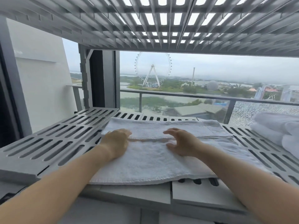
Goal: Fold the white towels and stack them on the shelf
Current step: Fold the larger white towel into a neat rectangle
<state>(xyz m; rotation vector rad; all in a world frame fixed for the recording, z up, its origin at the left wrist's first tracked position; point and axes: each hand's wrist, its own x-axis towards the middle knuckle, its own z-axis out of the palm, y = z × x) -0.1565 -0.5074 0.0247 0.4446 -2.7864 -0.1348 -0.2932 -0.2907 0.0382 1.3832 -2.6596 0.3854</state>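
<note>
A white towel (152, 165) lies spread flat on the grey slotted shelf (53, 143), its near edge hanging slightly over the front. My left hand (115, 143) rests palm down on the towel's left part, fingers together and curled slightly. My right hand (181, 142) hovers at the towel's middle with fingers spread and thumb apart, holding nothing. A stack of folded white towels (278, 128) sits at the right end of the same shelf, partly cut off by the frame.
Another slotted grey shelf (161, 21) hangs close overhead. Behind the shelf is a window with a balcony railing (178, 94). A shelf post (84, 78) and dark frame stand at the back left. Bare shelf surface lies left of the towel.
</note>
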